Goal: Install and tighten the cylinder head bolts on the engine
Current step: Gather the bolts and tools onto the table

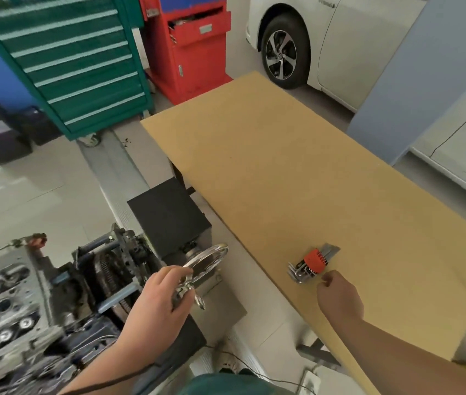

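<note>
- My left hand [157, 306] is curled round the crank handle [187, 286] of the chrome handwheel [206, 259] on the engine stand; firm wrap, thumb over the top.
- My right hand [340, 297] hovers low over the bench [283, 181], fingers bunched, just short of the hex key set [313, 263]; can't tell if it pinches anything; looks empty to me.
- Engine [12, 303] sits bottom left on the stand, head face w/ ports showing, blurred; I see no head bolts in frame, so can't say where they are; install not yet begun, I'd judge.
- Risks: turning the wheel w/ eyes on the bench could swing the engine unwatched; a one-handed grab could drag the keys toward the bench edge or spill them from the orange holder.
- Beyond: black box [169, 218] by the stand; green tool chest [66, 61], red cabinet [189, 47], white car [325, 44] far back.
</note>
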The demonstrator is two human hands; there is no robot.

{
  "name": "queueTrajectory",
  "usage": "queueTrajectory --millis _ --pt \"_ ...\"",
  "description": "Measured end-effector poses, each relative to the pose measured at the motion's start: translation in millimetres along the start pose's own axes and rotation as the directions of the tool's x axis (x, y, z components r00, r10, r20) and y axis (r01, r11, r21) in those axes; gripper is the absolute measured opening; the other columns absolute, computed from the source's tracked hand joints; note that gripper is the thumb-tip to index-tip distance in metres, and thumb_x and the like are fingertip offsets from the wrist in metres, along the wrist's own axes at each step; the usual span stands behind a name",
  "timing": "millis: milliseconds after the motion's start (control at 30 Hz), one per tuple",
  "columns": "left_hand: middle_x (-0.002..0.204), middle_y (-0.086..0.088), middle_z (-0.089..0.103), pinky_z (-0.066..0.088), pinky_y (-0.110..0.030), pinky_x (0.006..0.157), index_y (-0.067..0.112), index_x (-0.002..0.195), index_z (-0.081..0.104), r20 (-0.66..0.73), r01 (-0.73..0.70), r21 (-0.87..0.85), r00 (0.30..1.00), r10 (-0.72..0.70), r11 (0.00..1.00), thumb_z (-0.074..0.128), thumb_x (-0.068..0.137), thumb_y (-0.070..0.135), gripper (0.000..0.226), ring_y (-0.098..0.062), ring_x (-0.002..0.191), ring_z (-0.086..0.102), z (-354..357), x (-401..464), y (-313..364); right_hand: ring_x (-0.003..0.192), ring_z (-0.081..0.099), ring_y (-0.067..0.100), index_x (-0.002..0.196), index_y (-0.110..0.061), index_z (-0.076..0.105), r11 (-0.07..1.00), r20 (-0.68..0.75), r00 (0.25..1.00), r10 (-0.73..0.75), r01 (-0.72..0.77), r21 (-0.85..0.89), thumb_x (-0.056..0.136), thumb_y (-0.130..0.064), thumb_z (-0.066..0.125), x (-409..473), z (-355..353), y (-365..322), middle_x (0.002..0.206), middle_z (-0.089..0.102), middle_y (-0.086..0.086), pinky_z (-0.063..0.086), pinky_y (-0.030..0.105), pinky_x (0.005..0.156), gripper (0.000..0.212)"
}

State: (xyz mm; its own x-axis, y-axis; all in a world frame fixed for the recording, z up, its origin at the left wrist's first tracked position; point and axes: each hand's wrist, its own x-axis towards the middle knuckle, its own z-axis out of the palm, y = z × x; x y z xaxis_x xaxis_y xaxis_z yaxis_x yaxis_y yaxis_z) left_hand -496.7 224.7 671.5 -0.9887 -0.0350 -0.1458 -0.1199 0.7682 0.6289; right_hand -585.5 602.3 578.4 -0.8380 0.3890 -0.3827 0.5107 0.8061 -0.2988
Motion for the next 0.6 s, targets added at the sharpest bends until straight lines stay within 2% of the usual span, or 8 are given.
queueTrajectory --millis 133,200,267,367,467,533,600 --pt "0.124 0.034 0.048 0.041 -0.017 0.094 0.044 0.131 0.053 -0.035 0.059 -0.023 0.998 -0.06 0.998 0.059 0.101 0.042 0.031 0.008 0.115 0.049 -1.7 -12.1 -12.3 0.069 0.06 0.017 0.093 -0.032 0.058 0.98 0.001 0.981 -0.196 0.195 0.044 0.099 -0.031 0.05 -23.5 14.1 -39.5 0.076 0.063 -0.008 0.053 0.036 0.066 0.01" --pt "0.121 0.039 0.046 0.041 -0.011 0.089 0.047 0.129 0.051 -0.048 0.096 -0.038 0.994 -0.098 0.995 0.06 0.101 0.042 0.03 0.012 0.114 0.049 -1.7 -20.8 -20.6 0.066 0.059 0.011 0.091 -0.032 0.061 0.936 0.01 0.939 -0.345 0.343 0.074 0.1 -0.034 0.055 -40.3 24.1 -68.1 0.074 0.064 -0.012 0.051 0.033 0.063 0.011" --pt "0.117 0.042 0.046 0.041 -0.006 0.082 0.051 0.127 0.049 -0.063 0.146 -0.075 0.986 -0.151 0.986 0.061 0.101 0.041 0.031 0.015 0.111 0.049 -4.5 -32.4 -28.2 0.069 0.06 0.011 0.092 -0.03 0.065 0.865 0.033 0.868 -0.496 0.49 0.111 0.1 -0.033 0.059 -58.3 34.9 -99.6 0.077 0.066 -0.012 0.05 0.034 0.062 0.011" --pt "0.114 0.042 0.051 0.041 -0.004 0.081 0.053 0.123 0.05 -0.092 0.238 -0.161 0.963 -0.255 0.958 0.065 0.099 0.038 0.032 0.014 0.11 0.053 -8.1 -56.1 -43.9 0.077 0.061 0.011 0.099 -0.028 0.068 0.708 0.107 0.7 -0.706 0.69 0.151 0.101 -0.032 0.058 -89.5 53.4 -141.8 0.086 0.066 -0.012 0.051 0.037 0.066 0.011" --pt "0.109 0.036 0.061 0.043 -0.004 0.082 0.052 0.115 0.055 -0.134 0.303 -0.26 0.929 -0.345 0.917 0.067 0.097 0.035 0.028 0.011 0.108 0.057 -9.7 -91.2 -62.4 0.077 0.058 0.002 0.1 -0.029 0.069 0.501 0.163 0.476 -0.864 0.842 0.201 0.101 -0.03 0.06 -129.2 69.1 -178.3 0.086 0.064 -0.017 0.05 0.028 0.064 0.009" --pt "0.104 0.028 0.067 0.048 -0.011 0.082 0.044 0.109 0.062 -0.14 0.34 -0.352 0.902 -0.409 0.872 0.067 0.095 0.034 0.018 0.004 0.102 0.063 -13.8 -119.7 -71.5 0.08 0.059 0.002 0.099 -0.027 0.07 0.361 0.195 0.32 -0.927 0.903 0.234 0.099 -0.028 0.064 -162.8 78.6 -198.8 0.088 0.065 -0.017 0.051 0.028 0.066 0.006" --pt "0.101 0.02 0.073 0.055 -0.025 0.086 0.039 0.107 0.066 -0.102 0.361 -0.498 0.879 -0.466 0.789 0.067 0.091 0.029 0.018 -0.004 0.097 0.069 -20.3 -154.5 -78.2 0.085 0.061 0.004 0.1 -0.027 0.072 0.262 0.223 0.209 -0.952 0.932 0.249 0.098 -0.028 0.065 -198.4 88.5 -215.7 0.092 0.067 -0.016 0.052 0.03 0.071 0.007"
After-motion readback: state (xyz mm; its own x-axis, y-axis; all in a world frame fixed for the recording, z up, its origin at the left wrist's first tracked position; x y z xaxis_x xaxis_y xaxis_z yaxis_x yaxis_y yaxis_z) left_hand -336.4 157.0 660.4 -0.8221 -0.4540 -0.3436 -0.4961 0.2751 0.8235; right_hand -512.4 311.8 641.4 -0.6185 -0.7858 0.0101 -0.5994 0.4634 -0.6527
